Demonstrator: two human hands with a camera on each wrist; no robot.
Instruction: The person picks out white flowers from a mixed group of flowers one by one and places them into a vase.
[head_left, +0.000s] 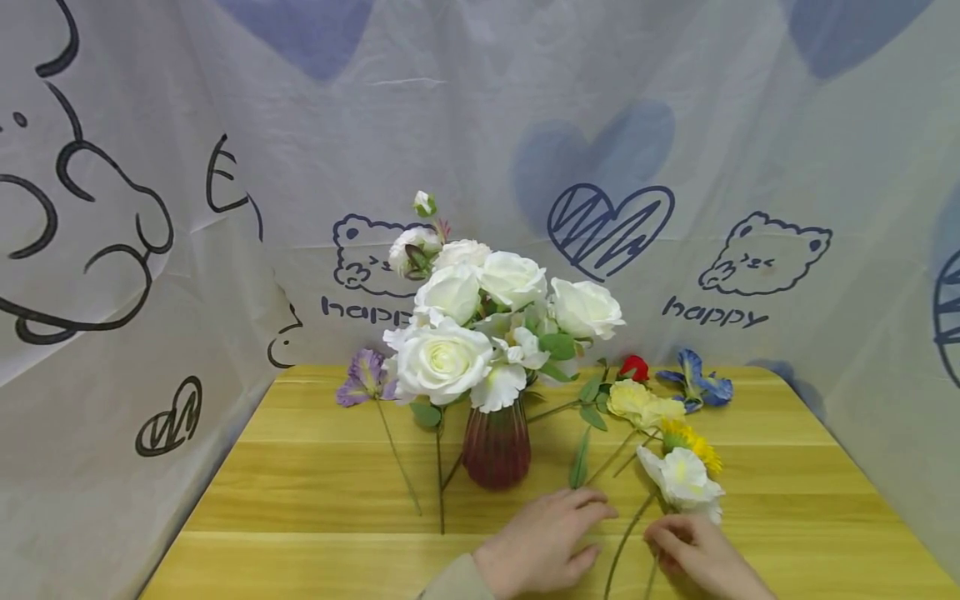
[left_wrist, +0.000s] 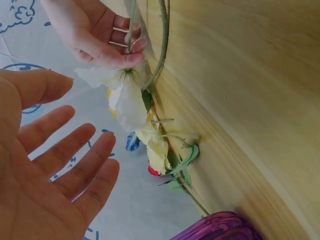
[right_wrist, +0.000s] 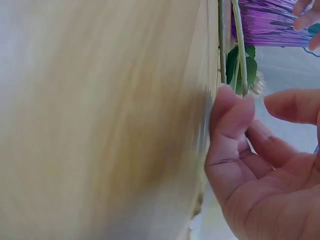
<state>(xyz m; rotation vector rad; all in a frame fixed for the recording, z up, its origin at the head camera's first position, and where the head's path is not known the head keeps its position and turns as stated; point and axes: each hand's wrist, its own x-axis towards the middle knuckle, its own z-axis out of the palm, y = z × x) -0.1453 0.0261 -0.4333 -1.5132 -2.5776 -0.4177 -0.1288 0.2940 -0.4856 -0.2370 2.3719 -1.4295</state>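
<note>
My right hand [head_left: 705, 552] pinches the thin green stem [left_wrist: 132, 30] of a white artificial flower [head_left: 684, 479] just below its bloom, low over the table. Between that hand and the vase is my left hand [head_left: 551, 537], its fingers loosely spread and holding nothing; the left wrist view shows its bare palm. A second, darker stem [head_left: 628, 537] lies on the wood between the two hands. Just beyond the left hand stands the ribbed purple-red vase [head_left: 497, 450], filled with white roses [head_left: 446, 360] and other white blooms.
On the table [head_left: 315, 467] right of the vase lie a yellow gerbera-like flower [head_left: 693, 446], a pale yellow flower [head_left: 643, 406], a red rose [head_left: 634, 368] and a blue flower [head_left: 701, 383]. A purple flower [head_left: 365, 379] lies to the left. Printed cloth [head_left: 465, 125] hangs behind.
</note>
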